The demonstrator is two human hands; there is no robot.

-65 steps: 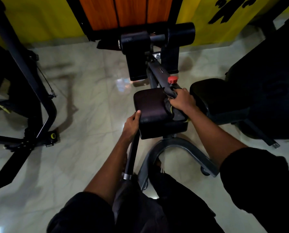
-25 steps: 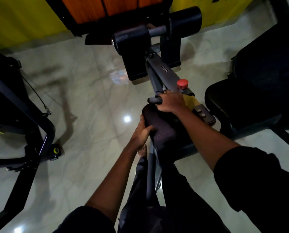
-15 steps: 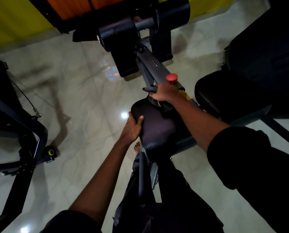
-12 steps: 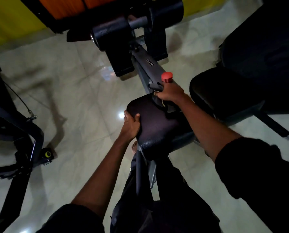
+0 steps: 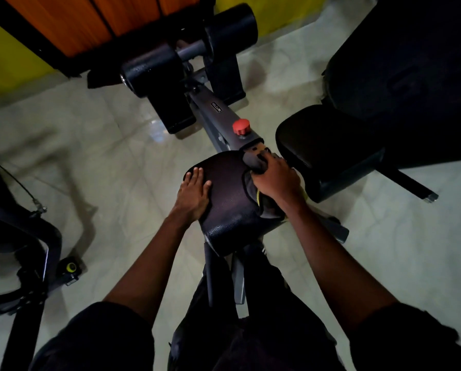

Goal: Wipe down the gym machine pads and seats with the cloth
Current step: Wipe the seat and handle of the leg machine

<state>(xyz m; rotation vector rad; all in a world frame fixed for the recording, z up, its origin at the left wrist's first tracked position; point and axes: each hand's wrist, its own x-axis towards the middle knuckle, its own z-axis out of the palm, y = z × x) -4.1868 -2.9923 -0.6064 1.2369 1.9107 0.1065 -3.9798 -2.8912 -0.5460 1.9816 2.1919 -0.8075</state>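
A dark padded seat (image 5: pixel 226 194) sits on the grey machine frame (image 5: pixel 216 113) in the middle of the view. My left hand (image 5: pixel 193 195) rests flat on the seat's left edge, fingers straight. My right hand (image 5: pixel 273 180) grips a dark cloth (image 5: pixel 252 160) with a yellow edge, pressed against the seat's right side. Part of the cloth hangs below my palm. A second black pad (image 5: pixel 320 140) sits just right of my right hand. Two black roller pads (image 5: pixel 154 69) stand at the far end of the frame.
A red knob (image 5: pixel 241 126) sticks up from the frame just beyond the seat. Another machine's black frame and cable (image 5: pixel 23 223) stand at the left. A large dark bench (image 5: pixel 411 62) fills the upper right. Glossy tiled floor (image 5: pixel 116 162) surrounds the machine.
My right hand has slid the cloth from the seat's far edge to its right side. My left hand went from gripping the left edge to lying flat on it.
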